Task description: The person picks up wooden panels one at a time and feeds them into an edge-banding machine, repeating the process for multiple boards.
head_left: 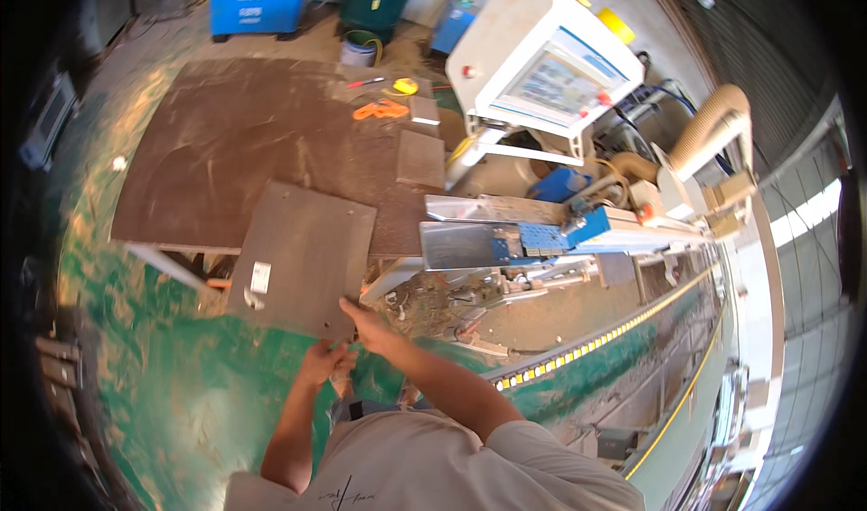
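Observation:
A flat brown panel (312, 240) with a white label (260, 277) lies partly on the brown worktable and juts out over its near edge. My right hand (366, 326) is closed on the panel's near right corner, its thumb on top and the other fingers hidden underneath. Just below the panel's near edge is my left hand (327, 364), its fingers curled and drawn together. Whether it touches the panel or pinches something small, I cannot make out.
The brown worktable (199, 168) carries orange-handled tools (380, 110), a yellow tape measure (405, 86), a red marker (366, 83) and a small brown board (420, 158). At right stand a machine's metal guide (465, 244) and a white control console (546, 68). Green floor (199, 393) lies in front.

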The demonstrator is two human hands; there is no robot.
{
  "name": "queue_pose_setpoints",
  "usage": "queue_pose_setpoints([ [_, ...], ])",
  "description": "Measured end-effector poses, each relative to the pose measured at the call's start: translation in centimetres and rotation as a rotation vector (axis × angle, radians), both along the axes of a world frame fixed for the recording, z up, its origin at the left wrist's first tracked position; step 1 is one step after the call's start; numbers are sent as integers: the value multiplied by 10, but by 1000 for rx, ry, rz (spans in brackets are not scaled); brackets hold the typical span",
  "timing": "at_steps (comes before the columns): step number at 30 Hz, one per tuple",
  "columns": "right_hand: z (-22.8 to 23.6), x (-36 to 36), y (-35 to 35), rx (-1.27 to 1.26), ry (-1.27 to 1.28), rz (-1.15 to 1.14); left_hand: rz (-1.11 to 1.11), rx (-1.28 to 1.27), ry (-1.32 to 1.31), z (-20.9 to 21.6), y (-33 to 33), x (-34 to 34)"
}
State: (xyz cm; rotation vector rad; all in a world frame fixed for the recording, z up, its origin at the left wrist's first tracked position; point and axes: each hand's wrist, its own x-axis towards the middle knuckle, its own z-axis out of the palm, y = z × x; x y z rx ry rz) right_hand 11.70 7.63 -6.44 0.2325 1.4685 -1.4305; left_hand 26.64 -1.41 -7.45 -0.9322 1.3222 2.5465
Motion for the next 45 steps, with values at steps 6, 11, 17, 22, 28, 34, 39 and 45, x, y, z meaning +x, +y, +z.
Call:
queue_pose_setpoints([
  [6, -53, 12, 58, 60, 330, -225, -17, -360, 165, 77, -99, 11],
  [11, 3, 6, 94, 174, 515, -232, 51, -924, 19, -28, -165, -32],
  [17, -4, -34, 192, 377, 408, -305, 185, -499, 27, -50, -56, -98],
  [22, -22, -69, 285, 601, 571, -285, 121, -374, -38, -33, 29, -146],
  [28, -12, -136, 383, 802, 510, -135, -90, -229, -11, -7, 115, -198],
  [34, -12, -203, 463, 849, 685, -19, -82, -296, -87, -11, 208, -254],
  [39, -7, -241, 494, 808, 775, 45, 19, -470, -237, -8, 254, -289],
  [45, -19, -268, 535, 820, 795, -48, 0, -537, -275, -8, 294, -319],
])
